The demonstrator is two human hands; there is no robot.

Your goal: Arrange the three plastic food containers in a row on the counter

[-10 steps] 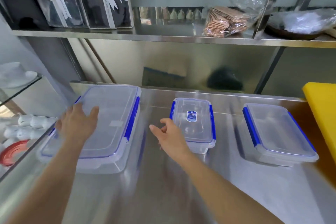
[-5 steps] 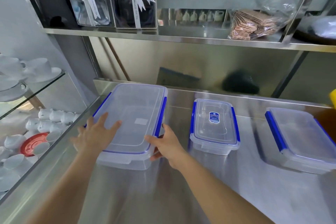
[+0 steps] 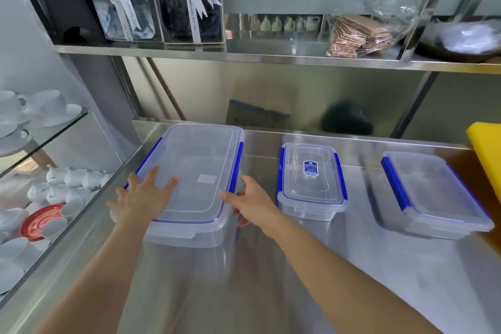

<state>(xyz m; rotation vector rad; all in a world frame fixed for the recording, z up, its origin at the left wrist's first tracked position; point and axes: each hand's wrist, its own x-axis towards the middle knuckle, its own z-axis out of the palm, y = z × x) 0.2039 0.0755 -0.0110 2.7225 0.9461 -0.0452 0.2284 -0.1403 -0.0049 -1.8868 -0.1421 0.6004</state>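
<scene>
Head: left hand [image 3: 141, 199], right hand [image 3: 253, 202] hold large container [image 3: 198, 168].

Three containers [image 3: 311, 179] side by side on counter [image 3: 271, 279].

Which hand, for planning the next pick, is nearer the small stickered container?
Right. Right hand sits just left of the small stickered container; left hand rests atop the large container, farther left.

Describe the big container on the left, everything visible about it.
The large container is a clear, rectangular plastic box, apparently empty, its lid on, with blue clips along both long sides. It stands flat on the steel counter, near its left edge. The left hand lies flat on its lid; the right hand grips its near right corner.
</scene>
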